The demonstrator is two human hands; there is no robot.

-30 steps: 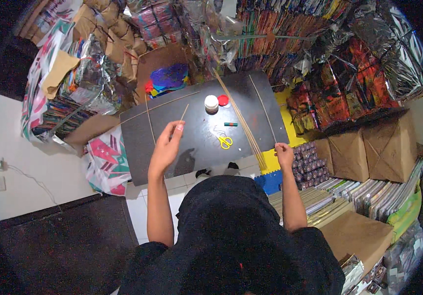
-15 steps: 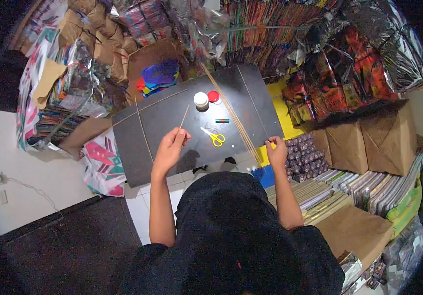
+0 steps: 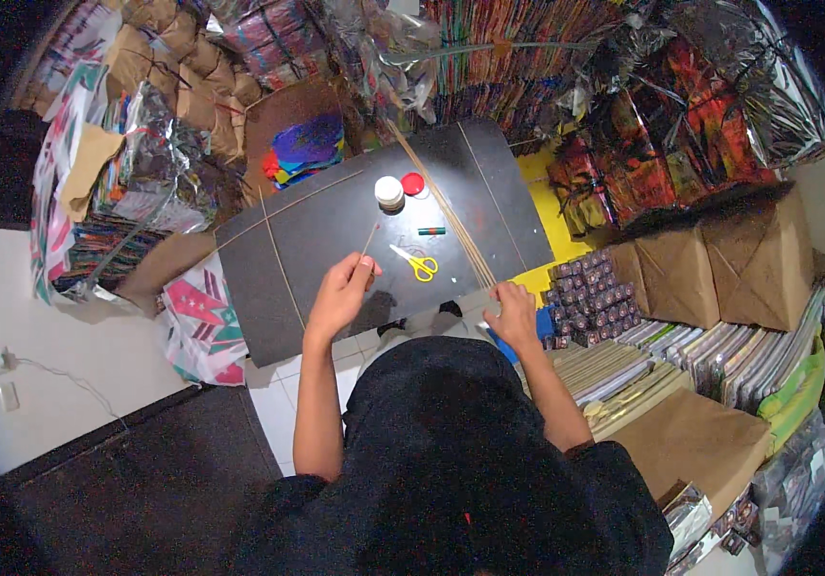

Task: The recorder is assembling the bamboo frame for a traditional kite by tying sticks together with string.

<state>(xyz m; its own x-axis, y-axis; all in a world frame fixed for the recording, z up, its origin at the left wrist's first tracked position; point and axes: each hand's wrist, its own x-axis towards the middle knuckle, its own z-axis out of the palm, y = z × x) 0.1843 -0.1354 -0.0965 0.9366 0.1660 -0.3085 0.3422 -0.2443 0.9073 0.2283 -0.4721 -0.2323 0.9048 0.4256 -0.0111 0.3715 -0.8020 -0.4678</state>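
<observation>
My left hand (image 3: 340, 293) is closed around a thin tan stick (image 3: 371, 240), which points up and away over the dark table (image 3: 249, 288). At the near right edge of the table is my right hand (image 3: 516, 315), thumb and forefinger apart, close to the near ends of a bundle of long thin sticks (image 3: 451, 216); contact is unclear. Between the hands lie yellow-handled scissors (image 3: 420, 265) and a small dark green tube (image 3: 431, 230). Farther back stand a white jar (image 3: 389, 191) and its red lid (image 3: 412, 183). Single thin sticks (image 3: 273, 245) lie crossed at the table's left.
Colourful cut sheets (image 3: 307, 149) lie beyond the table's far left edge. Wrapped paper stacks (image 3: 508, 77) rise behind. To the right are brown parcels (image 3: 667, 274), small dark packs (image 3: 593, 300) and rows of flat packets (image 3: 710, 350). A patterned plastic bag (image 3: 203, 322) hangs at the left.
My right hand has moved left, from the near end of the single stick on the right toward the bundle's ends, and its fingers have parted. The left hand has shifted slightly right, keeping its stick.
</observation>
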